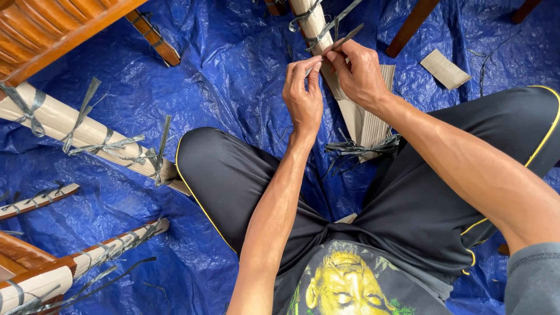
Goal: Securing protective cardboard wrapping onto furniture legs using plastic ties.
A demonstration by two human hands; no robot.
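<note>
I sit on a blue tarp [233,64] with my knees apart. Between them runs a wooden furniture leg wrapped in beige cardboard [356,114], bound with grey plastic strapping. My left hand [303,93] and my right hand [359,73] meet over this leg. Both pinch the same grey plastic strap [341,39], whose free end sticks up and to the right. More strap is knotted lower on the leg [361,147].
A cardboard-wrapped leg with strap ties [87,131] lies at the left. More wrapped wooden parts [87,256] sit at the lower left, an orange-brown wooden slatted piece [52,29] at the top left. A loose cardboard scrap [444,69] lies at the upper right.
</note>
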